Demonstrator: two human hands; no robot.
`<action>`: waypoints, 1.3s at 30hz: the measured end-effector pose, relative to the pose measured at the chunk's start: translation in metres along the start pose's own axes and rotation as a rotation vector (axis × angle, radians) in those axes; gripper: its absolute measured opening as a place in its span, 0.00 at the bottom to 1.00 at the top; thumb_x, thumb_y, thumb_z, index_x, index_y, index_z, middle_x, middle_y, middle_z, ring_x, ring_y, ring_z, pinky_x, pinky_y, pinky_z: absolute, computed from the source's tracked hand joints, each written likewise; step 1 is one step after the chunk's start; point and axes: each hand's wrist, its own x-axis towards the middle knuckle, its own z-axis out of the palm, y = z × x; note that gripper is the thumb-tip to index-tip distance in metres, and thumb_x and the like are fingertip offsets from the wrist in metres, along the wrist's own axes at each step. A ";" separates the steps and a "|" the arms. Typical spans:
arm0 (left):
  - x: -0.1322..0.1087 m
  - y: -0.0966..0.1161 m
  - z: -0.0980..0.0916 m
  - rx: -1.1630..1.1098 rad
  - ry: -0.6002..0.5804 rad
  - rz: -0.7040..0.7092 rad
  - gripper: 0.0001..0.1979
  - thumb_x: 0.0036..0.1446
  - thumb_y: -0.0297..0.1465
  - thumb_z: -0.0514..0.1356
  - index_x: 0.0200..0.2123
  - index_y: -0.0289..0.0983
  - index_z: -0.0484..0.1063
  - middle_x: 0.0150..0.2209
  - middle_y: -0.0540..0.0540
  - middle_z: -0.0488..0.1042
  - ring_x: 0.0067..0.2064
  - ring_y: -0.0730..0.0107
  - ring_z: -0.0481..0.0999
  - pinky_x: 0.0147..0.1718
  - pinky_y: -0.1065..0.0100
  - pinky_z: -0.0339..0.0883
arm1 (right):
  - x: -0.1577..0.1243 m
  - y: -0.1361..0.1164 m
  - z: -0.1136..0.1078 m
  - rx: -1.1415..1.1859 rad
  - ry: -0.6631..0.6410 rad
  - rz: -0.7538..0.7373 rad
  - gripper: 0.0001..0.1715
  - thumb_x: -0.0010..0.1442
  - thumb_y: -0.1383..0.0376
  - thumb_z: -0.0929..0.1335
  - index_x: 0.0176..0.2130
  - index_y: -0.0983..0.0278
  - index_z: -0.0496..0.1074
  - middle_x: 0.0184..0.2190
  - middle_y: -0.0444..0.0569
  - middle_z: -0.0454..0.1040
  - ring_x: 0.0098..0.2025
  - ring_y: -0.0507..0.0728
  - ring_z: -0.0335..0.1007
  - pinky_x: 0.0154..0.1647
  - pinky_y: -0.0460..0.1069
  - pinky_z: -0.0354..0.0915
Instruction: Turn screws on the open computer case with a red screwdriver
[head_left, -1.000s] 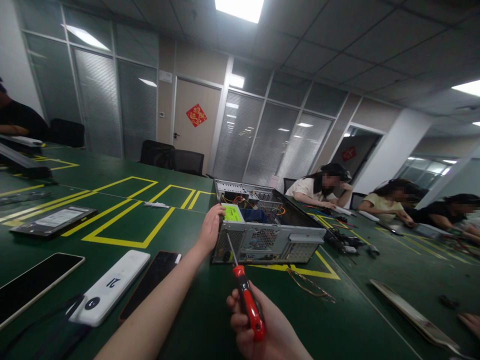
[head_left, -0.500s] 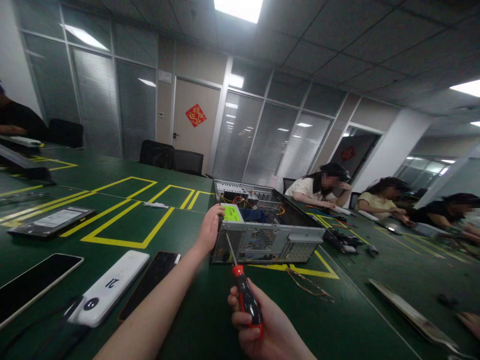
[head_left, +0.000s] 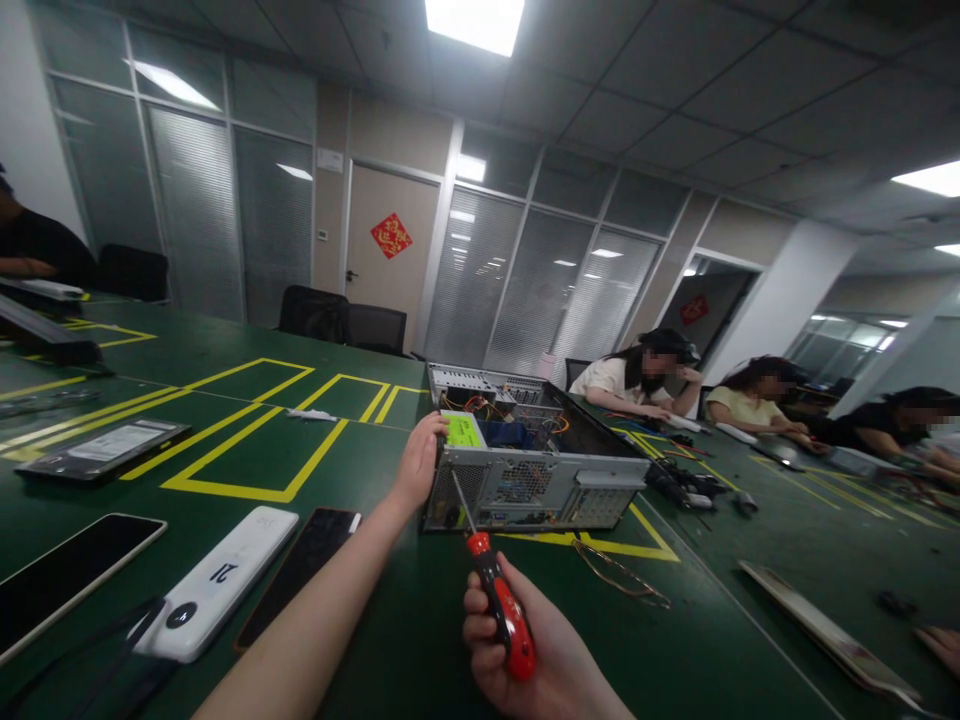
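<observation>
An opened desktop computer case (head_left: 559, 485) lies on the green table, its back panel facing me. Inside, at the left corner, sits a power supply with a bright green label (head_left: 463, 429); coloured wires run behind it. My left hand (head_left: 418, 462) is closed on the case's left side, the fingers over the edge beside that label. In my right hand (head_left: 517, 640) is a red and black screwdriver (head_left: 501, 595), gripped by its handle. Its shaft points up and away, with the tip at the perforated left part of the back panel. Whether the tip sits on a screw, I cannot tell.
Left of my arm lie a hard drive (head_left: 105, 447), a white power bank (head_left: 217, 585) with a cable and two phones. A wire loop (head_left: 619, 573) and a long metal panel (head_left: 825, 630) are to the right. Co-workers sit at the far right and far left.
The screwdriver's handle has rolled in my right hand, showing more red now. The right hand has shifted very slightly to the right; my left hand stays on the case.
</observation>
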 end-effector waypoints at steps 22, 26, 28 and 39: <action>0.000 0.000 -0.001 -0.015 0.000 -0.004 0.19 0.65 0.39 0.40 0.38 0.38 0.67 0.47 0.41 0.72 0.57 0.63 0.66 0.58 0.54 0.58 | 0.003 -0.022 -0.098 -0.159 0.240 -0.051 0.19 0.62 0.57 0.62 0.34 0.71 0.70 0.19 0.44 0.66 0.16 0.44 0.56 0.11 0.36 0.46; 0.000 0.000 -0.001 -0.014 -0.004 -0.011 0.19 0.65 0.39 0.39 0.38 0.38 0.67 0.47 0.41 0.71 0.57 0.63 0.66 0.59 0.54 0.57 | 0.006 -0.023 -0.095 -0.161 0.258 -0.057 0.18 0.63 0.58 0.62 0.34 0.71 0.70 0.18 0.44 0.66 0.15 0.44 0.56 0.11 0.35 0.46; 0.000 0.000 -0.001 -0.012 -0.006 -0.008 0.19 0.65 0.39 0.39 0.39 0.38 0.67 0.47 0.41 0.71 0.57 0.63 0.65 0.59 0.54 0.57 | 0.007 -0.023 -0.093 -0.161 0.261 -0.049 0.18 0.63 0.58 0.62 0.34 0.71 0.70 0.18 0.44 0.66 0.15 0.44 0.56 0.11 0.35 0.46; 0.000 0.003 -0.002 -0.014 -0.012 -0.020 0.19 0.65 0.39 0.39 0.39 0.38 0.67 0.48 0.41 0.71 0.58 0.63 0.65 0.59 0.54 0.57 | 0.004 -0.017 -0.082 -0.252 0.366 -0.182 0.07 0.58 0.65 0.67 0.31 0.68 0.67 0.24 0.49 0.73 0.17 0.43 0.60 0.12 0.35 0.53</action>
